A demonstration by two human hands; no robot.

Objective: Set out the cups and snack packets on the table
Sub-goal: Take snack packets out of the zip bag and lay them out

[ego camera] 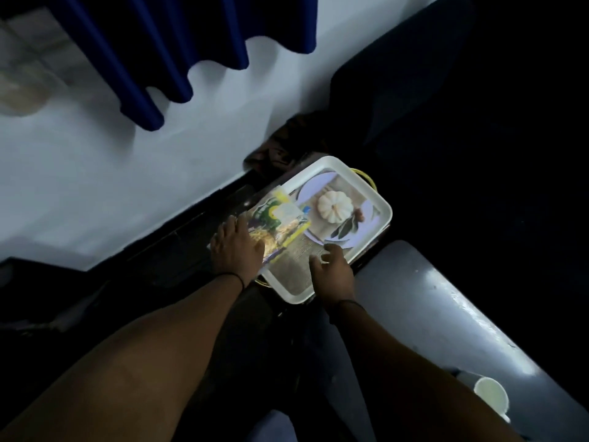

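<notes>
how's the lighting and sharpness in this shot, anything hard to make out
Head view: dim overall, right side nearly black; the white tray and wall are brightest, glare streaks the grey table; snack packet under the left hand is smeared by blur; top-left corner is out of focus.

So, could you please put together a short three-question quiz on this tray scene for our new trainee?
1. True or false: the left hand rests on the snack packets.
2. Where is the right hand? A) at the near edge of the white tray B) on the cup C) on the curtain
3. Fill in: the pale cup stands on the grey ____, apart from the tray.

Key: 1 true; 2 A; 3 table.
</notes>
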